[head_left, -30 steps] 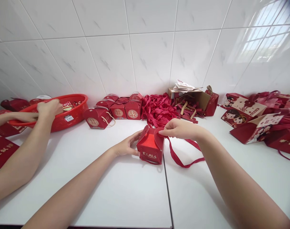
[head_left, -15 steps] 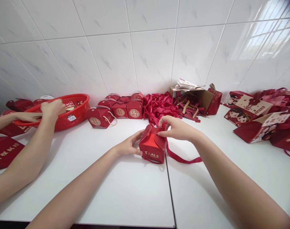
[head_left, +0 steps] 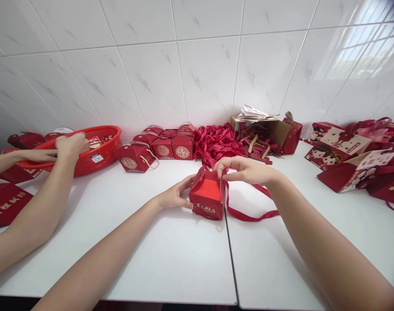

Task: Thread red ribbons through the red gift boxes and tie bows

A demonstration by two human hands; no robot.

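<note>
A small red gift box (head_left: 207, 199) with gold lettering and a red cord stands on the white table at the centre, its top showing a bright red surface between raised flaps. My left hand (head_left: 176, 194) grips its left side, thumb at the front and fingers behind. At the upper right edge, my right hand (head_left: 237, 169) pinches the box's right flap. Just right of the box a dark red ribbon (head_left: 253, 217) curves over the table, its upper part passing behind my right hand.
At the left, another person's hands (head_left: 72, 147) reach into a red plastic basket (head_left: 111, 152). Small red boxes (head_left: 162, 148), a ribbon heap (head_left: 218, 140) and an open carton of strips (head_left: 282, 131) line the wall. Patterned boxes (head_left: 341, 147) lie at the right.
The right flap has been drawn outward by my right hand, so more of the bright red top shows. The ribbon now forms a wider loop on the right.
</note>
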